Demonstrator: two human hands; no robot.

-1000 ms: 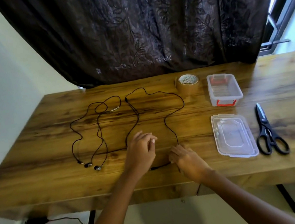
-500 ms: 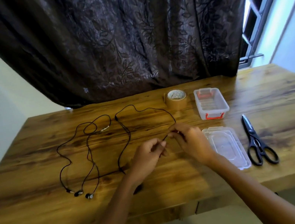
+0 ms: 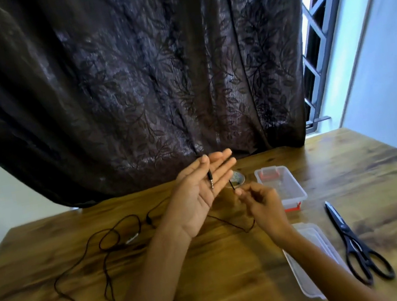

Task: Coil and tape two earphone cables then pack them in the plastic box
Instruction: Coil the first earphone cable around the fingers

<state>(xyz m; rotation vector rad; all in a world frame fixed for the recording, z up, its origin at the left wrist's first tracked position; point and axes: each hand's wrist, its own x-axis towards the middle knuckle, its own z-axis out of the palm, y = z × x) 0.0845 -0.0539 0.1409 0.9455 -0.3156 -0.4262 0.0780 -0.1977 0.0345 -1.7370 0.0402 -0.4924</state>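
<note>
Person's left hand [image 3: 199, 192] is held up flat, fingers straight, an earphone plug [image 3: 210, 179] lying across them. The right hand [image 3: 261, 203] pinches the cable [image 3: 231, 224] just beside it. More cable trails left over the table [image 3: 240, 280]. The box [image 3: 302, 194] stands right, lid [image 3: 313, 262] nearer.

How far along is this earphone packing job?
Done: nothing; no coil is taped and the plastic box looks empty, its lid off. In hand: the jack plug lies across the flat left hand while the right hand pinches that earphone cable, seemingly starting a first wrap. Left: coiling both cables, including the second cable loose on the table, taping with the tape roll, packing.
</note>
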